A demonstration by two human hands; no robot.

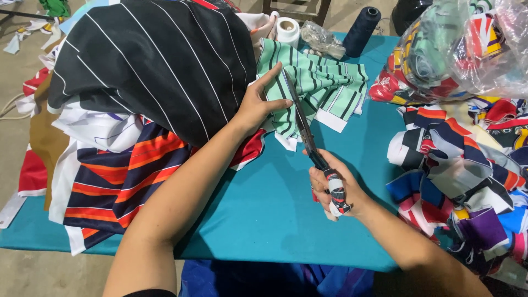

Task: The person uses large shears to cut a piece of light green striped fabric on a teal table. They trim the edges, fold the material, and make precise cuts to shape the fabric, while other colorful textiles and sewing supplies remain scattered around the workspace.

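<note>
Your right hand [335, 190] is gripping the handles of a pair of long dark metal scissors [305, 129], which are wrapped in striped cloth tape; your fingers are closed tight around them, just below the middle of the frame. The blades are pointing up toward the top centre and meeting the edge of a mint-green fabric piece with dark stripes [324, 82]. Your left hand [258, 104] is resting on that same green fabric just left of the blades, fingers spread wide and pressing flat, thumb raised toward the blade tips.

The green fabric is lying on the teal-covered counter [269, 203], in the upper middle of the frame. To its left, a large heap of black cloth with thin white stripes [159, 60] is sitting on top of navy and orange striped fabric [121, 181]. Behind the green piece, at the top centre, a white roll of tape [287, 30] and a dark navy thread cone [361, 27] are standing upright. Along the right edge, multicoloured fabric scraps [467, 170] are piling up, with a clear plastic bag of more scraps [456, 47] above them.
</note>
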